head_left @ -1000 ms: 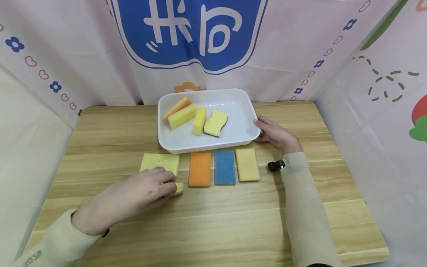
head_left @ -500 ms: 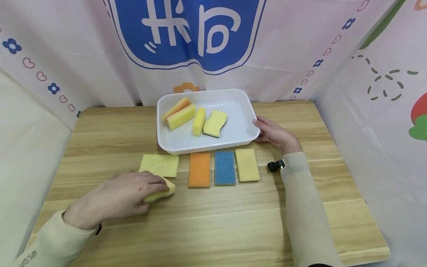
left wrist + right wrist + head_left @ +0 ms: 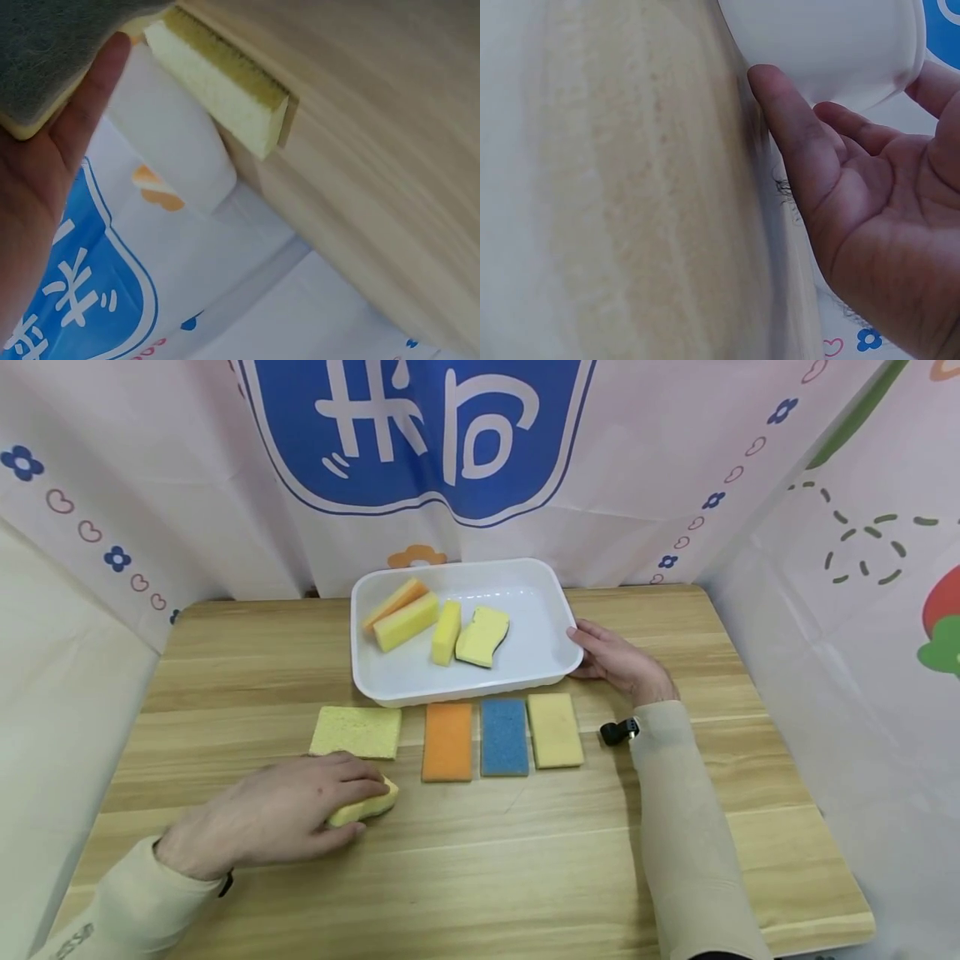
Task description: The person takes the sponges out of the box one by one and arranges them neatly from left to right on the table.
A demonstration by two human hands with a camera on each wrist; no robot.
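Observation:
My left hand [image 3: 292,810] holds a wavy-edged sponge [image 3: 362,810] low at the table's left, its fingers over the top and the thumb by the near edge. In the left wrist view that sponge's grey-green scouring side [image 3: 56,49] shows, partly cut off. Just behind the hand lies a yellow-green sponge [image 3: 356,731]. My right hand [image 3: 618,664] grips the right end of a white plastic tray [image 3: 543,631], thumb at the rim and other fingers lower, against its outer wall. In the right wrist view the fingers [image 3: 795,127] touch the tray's wall.
In front of the tray lie an orange sponge [image 3: 447,743], a blue sponge [image 3: 504,739] and a pale yellow sponge [image 3: 555,731] in a row. Inside the tray sit several sponges, including a wavy one [image 3: 482,637]. Printed cloth [image 3: 247,535] hangs behind the wooden table [image 3: 525,877].
My left hand has drawn back and left with the wavy sponge, away from the orange one, then shifted slightly right. The right hand keeps its grip on the tray.

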